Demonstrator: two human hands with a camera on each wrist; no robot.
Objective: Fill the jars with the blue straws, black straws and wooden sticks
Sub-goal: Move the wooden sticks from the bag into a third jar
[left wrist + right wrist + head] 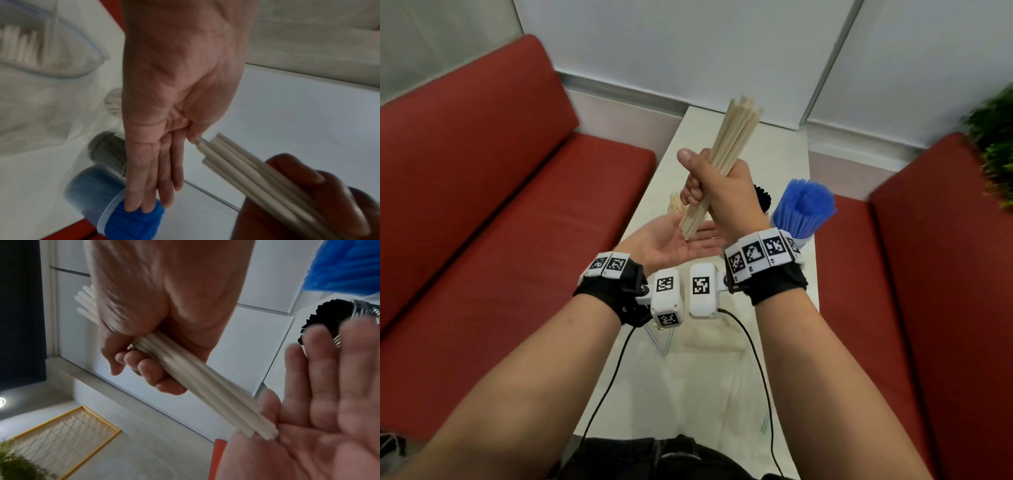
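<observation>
My right hand (717, 186) grips a bundle of wooden sticks (726, 150) around its middle, held nearly upright above the white table (784, 164). My left hand (674, 243) lies flat, palm up, under the bundle, and the sticks' lower ends (265, 433) touch the palm (308, 447). Behind the right wrist stands a jar full of blue straws (804, 209), and a jar of black straws (763, 198) is partly hidden by the right hand. A third jar with some wooden sticks (675, 205) peeks out left of my right hand.
Red bench seats (517, 212) run along both sides of the narrow table. Clear plastic bags (709, 346) lie on the table below my wrists. A green plant (996, 144) sits at the far right. White wall panels stand behind the table.
</observation>
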